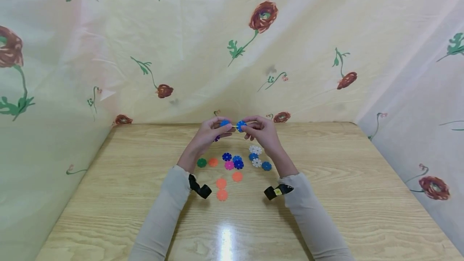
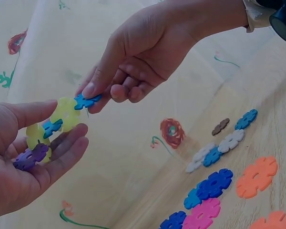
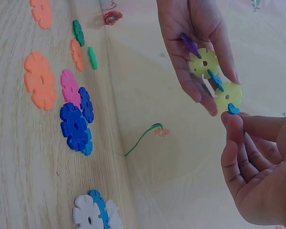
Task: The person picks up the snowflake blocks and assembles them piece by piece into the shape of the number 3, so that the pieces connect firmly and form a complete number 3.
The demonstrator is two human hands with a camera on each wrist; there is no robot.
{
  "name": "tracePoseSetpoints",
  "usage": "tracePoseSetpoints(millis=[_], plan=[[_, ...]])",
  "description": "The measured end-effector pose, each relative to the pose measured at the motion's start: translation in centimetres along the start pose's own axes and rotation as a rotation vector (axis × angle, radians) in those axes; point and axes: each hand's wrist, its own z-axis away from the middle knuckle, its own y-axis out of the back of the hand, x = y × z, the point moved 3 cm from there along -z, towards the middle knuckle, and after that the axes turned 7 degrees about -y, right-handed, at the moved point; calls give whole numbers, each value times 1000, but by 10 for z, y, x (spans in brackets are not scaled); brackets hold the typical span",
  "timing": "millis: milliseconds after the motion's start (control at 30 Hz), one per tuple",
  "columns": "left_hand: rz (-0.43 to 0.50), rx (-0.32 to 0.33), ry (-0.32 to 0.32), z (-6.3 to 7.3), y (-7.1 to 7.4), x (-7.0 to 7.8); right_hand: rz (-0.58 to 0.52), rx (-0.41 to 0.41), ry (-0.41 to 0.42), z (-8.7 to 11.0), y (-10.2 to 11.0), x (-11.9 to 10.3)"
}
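Note:
My left hand (image 1: pixel 207 133) holds a short chain of notched plastic flower discs above the far part of the table. In the left wrist view, a purple disc (image 2: pixel 31 157) lies against the palm, joined to a yellow disc (image 2: pixel 34 132). A blue disc (image 2: pixel 51 128) links that one to a second yellow disc (image 2: pixel 65 114), which sits between the left thumb and fingers. My right hand (image 1: pixel 264 133) pinches another blue disc (image 3: pixel 233 109) between thumb and forefinger, at the edge of the second yellow disc. Fingertips partly hide whether their notches are fully engaged.
Loose discs lie on the wooden table (image 1: pixel 145 180) below the hands: several orange (image 1: pixel 222 195), a green one (image 1: pixel 201 162), a pink one (image 1: pixel 229 165), dark blue (image 1: pixel 226 156), blue (image 1: pixel 266 166) and white (image 1: pixel 256 162). Behind the table hangs a flowered cloth (image 1: pixel 203 51).

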Motion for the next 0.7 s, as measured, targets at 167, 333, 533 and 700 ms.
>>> tracePoseSetpoints(millis=[167, 333, 533, 700], plan=[[-32, 1, 8, 0, 1, 1, 29, -40, 70, -1, 2, -1], [-38, -16, 1, 0, 1, 1, 24, -65, 111, 0, 4, -2], [-47, -5, 5, 1, 0, 2, -17, -72, 133, 1, 3, -3], [-39, 5, 4, 2, -1, 4, -45, -86, 143, 2, 2, -5]])
